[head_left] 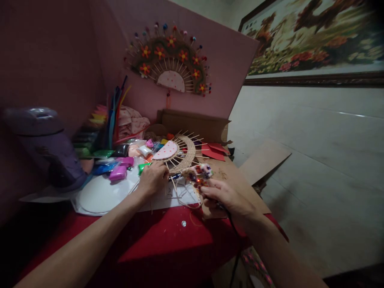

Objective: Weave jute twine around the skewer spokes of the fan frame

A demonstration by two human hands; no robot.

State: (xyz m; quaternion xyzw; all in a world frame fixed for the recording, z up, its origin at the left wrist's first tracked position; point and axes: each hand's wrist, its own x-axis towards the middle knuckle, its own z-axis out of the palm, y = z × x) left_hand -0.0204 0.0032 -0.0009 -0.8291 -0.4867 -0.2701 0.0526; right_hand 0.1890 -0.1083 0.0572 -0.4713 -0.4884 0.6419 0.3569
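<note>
Your left grip (pixel 153 178) is closed on the near end of the fan (pixel 190 153), whose dotted half-circle (pixel 165 151) lies just beyond your knuckles. Your right grip (pixel 226 196) is wrapped around a patterned glue gun (pixel 198 174), its black cord (pixel 231 222) hanging toward you. The gun sits right beside the fan's near edge; you cannot tell whether they touch. Bright packets (pixel 118 173) lie left of the fan on the red-covered bench (pixel 150 236).

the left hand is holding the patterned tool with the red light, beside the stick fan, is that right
Wrong hand: the head view shows the right hand holding the patterned tool with the red light, beside the stick fan.
</note>
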